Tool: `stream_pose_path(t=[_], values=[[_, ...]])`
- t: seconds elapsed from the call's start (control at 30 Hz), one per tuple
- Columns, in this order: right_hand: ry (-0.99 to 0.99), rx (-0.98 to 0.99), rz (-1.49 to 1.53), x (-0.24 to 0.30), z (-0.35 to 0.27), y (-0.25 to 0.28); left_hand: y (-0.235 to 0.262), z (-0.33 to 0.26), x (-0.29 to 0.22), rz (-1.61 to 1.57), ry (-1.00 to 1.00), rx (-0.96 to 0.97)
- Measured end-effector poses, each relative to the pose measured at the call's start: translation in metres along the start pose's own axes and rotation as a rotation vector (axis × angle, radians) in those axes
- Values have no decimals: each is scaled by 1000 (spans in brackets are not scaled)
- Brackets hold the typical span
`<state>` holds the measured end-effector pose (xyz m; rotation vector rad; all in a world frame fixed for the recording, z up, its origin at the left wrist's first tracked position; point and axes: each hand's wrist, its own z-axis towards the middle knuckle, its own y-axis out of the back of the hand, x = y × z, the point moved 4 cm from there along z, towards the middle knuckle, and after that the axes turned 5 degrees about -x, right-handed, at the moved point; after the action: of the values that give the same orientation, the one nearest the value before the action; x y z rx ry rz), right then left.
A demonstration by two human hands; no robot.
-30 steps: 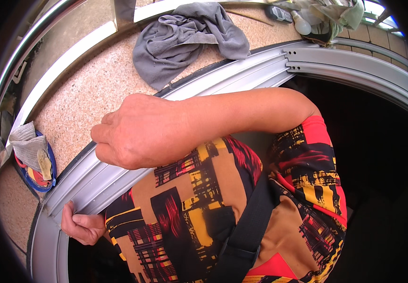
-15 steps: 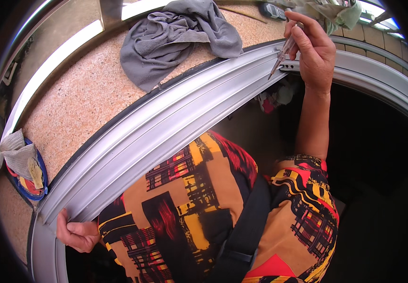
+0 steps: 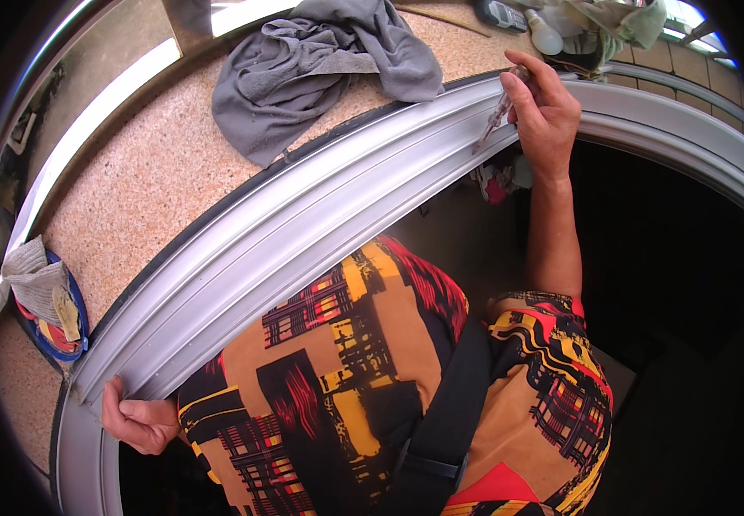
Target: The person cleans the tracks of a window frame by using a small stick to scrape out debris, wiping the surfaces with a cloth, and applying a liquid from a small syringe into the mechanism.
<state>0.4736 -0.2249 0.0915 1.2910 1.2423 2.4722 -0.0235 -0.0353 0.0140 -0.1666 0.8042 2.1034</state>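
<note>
My right hand (image 3: 548,125) holds a slim screwdriver (image 3: 495,119) with a see-through handle, pinched between thumb and fingers. Its tip points down and left over the far part of the silver sliding-window track (image 3: 303,202); whether it touches is hard to tell. At the near left end of the track, my left hand (image 3: 144,426) rests with its fingers curled in and the fingertips against the metal. What those fingers hold, if anything, is hidden.
Beyond the track, a speckled stone sill carries a crumpled grey cloth (image 3: 303,82). At left lies a blue-rimmed dish (image 3: 79,340) with a knitted glove (image 3: 38,282). A light bulb (image 3: 545,33), a dark device (image 3: 501,14) and cloths (image 3: 626,24) sit at the far right.
My right hand has moved left and slightly nearer with the screwdriver, uncovering the light bulb and the track corner. My left hand stays in nearly the same place.
</note>
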Motion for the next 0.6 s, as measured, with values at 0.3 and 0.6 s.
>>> stream_pose_path(t=[0.3, 0.6], values=[[163, -59, -102, 11, -7, 2, 0, 0, 0, -3, 4, 2], [127, -97, -93, 9, -10, 3, -2, 0, -2, -3, 8, -18]])
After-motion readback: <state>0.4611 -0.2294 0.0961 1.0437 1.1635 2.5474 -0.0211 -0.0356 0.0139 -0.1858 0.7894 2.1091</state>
